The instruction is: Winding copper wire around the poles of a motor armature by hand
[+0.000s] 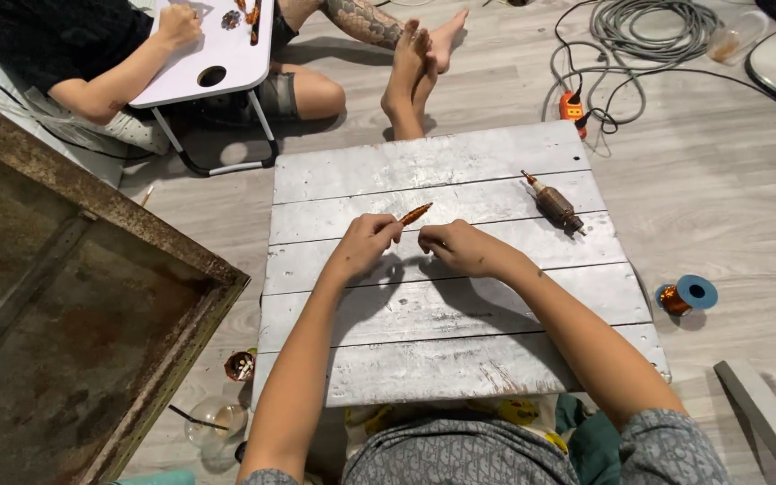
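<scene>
The left hand [365,242] pinched a small copper coil [415,214] above the tabletop [442,359]; the right hand [460,247], beside it, looked clenched, contents unclear. An armature [554,205] lay untouched beyond the right hand.

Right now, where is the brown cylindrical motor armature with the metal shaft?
In the head view, the brown motor armature lies on the grey plank table's far right part, apart from the right hand.

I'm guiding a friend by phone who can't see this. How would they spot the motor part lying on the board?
Start at the grey plank board in the middle of the floor. Near its far right corner lies the motor part, a dark cylinder on a thin shaft with a copper end. Unlike the small copper coil in the hands, nothing touches it.
</scene>
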